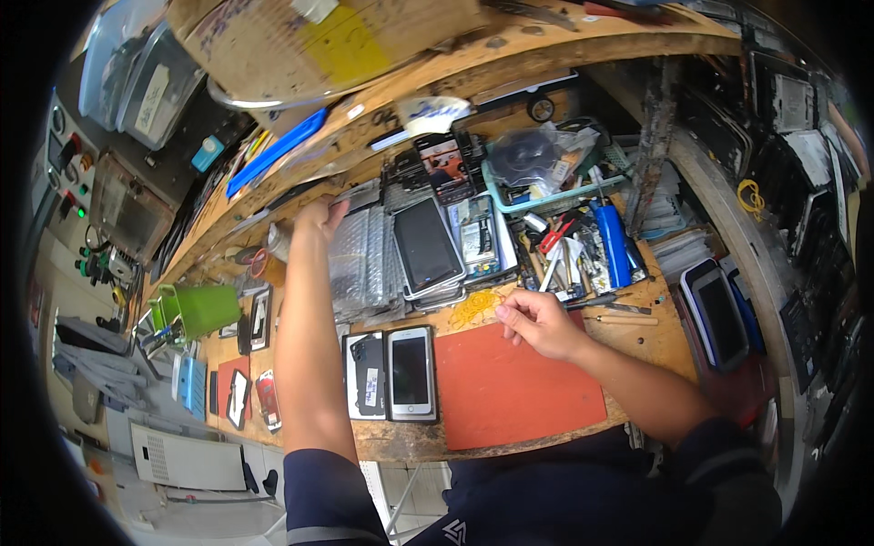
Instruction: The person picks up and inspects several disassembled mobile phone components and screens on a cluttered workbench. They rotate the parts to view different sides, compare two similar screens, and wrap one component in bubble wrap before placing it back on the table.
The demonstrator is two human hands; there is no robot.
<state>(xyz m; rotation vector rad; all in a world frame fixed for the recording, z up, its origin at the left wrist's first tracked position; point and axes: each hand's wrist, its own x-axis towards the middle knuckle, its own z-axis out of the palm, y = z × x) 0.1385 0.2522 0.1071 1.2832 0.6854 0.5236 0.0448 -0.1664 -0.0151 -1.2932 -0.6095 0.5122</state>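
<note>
My right hand [539, 324] is over the top edge of a red mat [523, 387], thumb and forefinger pinched together. Its fingertips meet a small heap of yellow rubber bands [472, 309]; what is between them is too small to make out. Stretched far forward, my left hand [317, 217] is at the back left of the bench, beside a stack of bubble-wrapped packs [362, 259]. Its fingertips are hidden. Left of the mat lies a white-framed phone [410, 373] with a dark screen, next to a dark phone back part [368, 375]. A dark-screened tablet [428, 244] lies on a stack behind them.
A wooden shelf [510, 62] overhangs the back, with a cardboard box [264, 45] on it. Tools and a blue cylinder [612, 244] crowd the right, below a teal basket [510, 205]. A green bin [196, 311] stands left; a metal post [654, 150] rises at right.
</note>
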